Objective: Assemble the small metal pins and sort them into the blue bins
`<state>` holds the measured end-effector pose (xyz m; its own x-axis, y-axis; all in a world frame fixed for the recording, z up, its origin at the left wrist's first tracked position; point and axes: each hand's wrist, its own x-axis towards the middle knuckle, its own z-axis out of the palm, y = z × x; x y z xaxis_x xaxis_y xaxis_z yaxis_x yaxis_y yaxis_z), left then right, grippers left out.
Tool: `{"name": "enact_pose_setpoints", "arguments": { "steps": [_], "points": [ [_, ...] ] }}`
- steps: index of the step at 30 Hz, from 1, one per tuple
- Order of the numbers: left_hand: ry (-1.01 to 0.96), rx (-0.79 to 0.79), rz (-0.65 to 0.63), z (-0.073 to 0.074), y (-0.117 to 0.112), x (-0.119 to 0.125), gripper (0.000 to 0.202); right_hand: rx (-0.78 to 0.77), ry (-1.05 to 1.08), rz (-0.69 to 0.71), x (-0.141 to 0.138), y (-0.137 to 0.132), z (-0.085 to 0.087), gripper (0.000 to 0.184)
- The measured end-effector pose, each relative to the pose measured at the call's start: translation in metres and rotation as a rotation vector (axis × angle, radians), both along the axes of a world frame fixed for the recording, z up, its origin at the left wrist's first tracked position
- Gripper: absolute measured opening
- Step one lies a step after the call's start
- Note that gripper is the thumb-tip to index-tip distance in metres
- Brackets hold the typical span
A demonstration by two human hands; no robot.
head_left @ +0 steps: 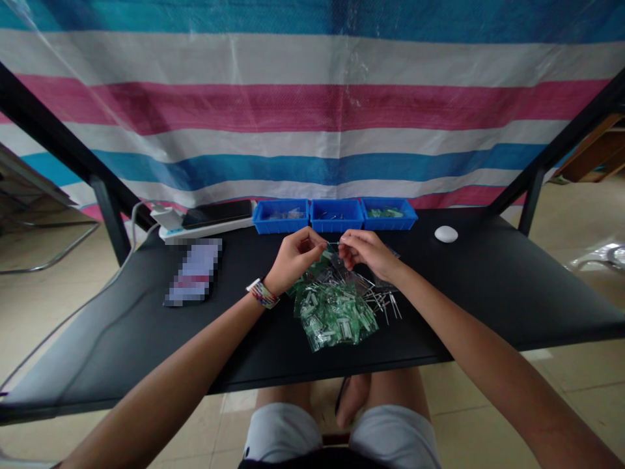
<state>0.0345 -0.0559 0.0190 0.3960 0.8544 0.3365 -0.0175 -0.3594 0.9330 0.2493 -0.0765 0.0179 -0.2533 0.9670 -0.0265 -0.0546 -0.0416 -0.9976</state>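
Observation:
My left hand [299, 259] and my right hand [366, 253] face each other over the middle of the table, both pinched. Between their fingertips runs a thin metal rod [333, 243], small in view, its ends hidden by the fingers. Just below lies a heap of small green plastic packets [336, 316], with pale pieces showing inside. Loose metal rods [385, 303] are scattered at the heap's right side, partly under my right hand. A woven bracelet [263, 293] is on my left wrist.
Behind my hands stand three blue bins: the left bin [282, 225], middle bin [336, 225] and right bin [389, 222], each with small items. At left are a power strip [219, 228], a dark phone [217, 212] and a blurred object [195, 270]. A white mouse [446, 234] lies right.

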Motion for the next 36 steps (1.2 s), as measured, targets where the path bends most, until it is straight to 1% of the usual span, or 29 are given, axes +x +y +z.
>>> {"name": "enact_pose_setpoints", "arguments": {
  "steps": [9,13,18,20,26,31,34,36],
  "points": [
    [0.039,-0.029,0.014,0.001,-0.0006,0.0,0.024,0.067,-0.014,-0.019,0.0008,0.0056,-0.0057,0.034],
    [0.081,-0.056,0.039,-0.0001,0.0017,-0.0009,0.027,0.126,-0.014,-0.039,-0.0006,0.0056,-0.0058,0.034],
    [0.11,-0.077,0.024,-0.0022,0.0035,-0.001,0.032,0.182,0.002,-0.071,-0.0022,0.0039,-0.005,0.032],
    [0.11,-0.07,0.018,-0.0022,0.0033,-0.0008,0.031,0.177,-0.003,-0.076,-0.0016,0.0038,-0.0048,0.032],
    [0.072,-0.021,0.021,-0.0047,0.0038,0.0,0.025,0.082,0.026,-0.078,0.0018,0.0047,-0.0039,0.035],
    [0.075,0.003,0.013,-0.0072,0.0048,0.0012,0.022,0.111,-0.005,-0.092,-0.0001,0.0037,-0.0031,0.035],
    [0.094,0.018,0.011,-0.0074,0.0037,0.0014,0.02,0.186,-0.046,-0.151,0.002,0.0047,-0.0032,0.033],
    [0.131,0.061,0.021,-0.0071,0.0016,0.0013,0.018,0.272,-0.097,-0.264,0.0078,0.0082,-0.0033,0.029]
  ]
}}
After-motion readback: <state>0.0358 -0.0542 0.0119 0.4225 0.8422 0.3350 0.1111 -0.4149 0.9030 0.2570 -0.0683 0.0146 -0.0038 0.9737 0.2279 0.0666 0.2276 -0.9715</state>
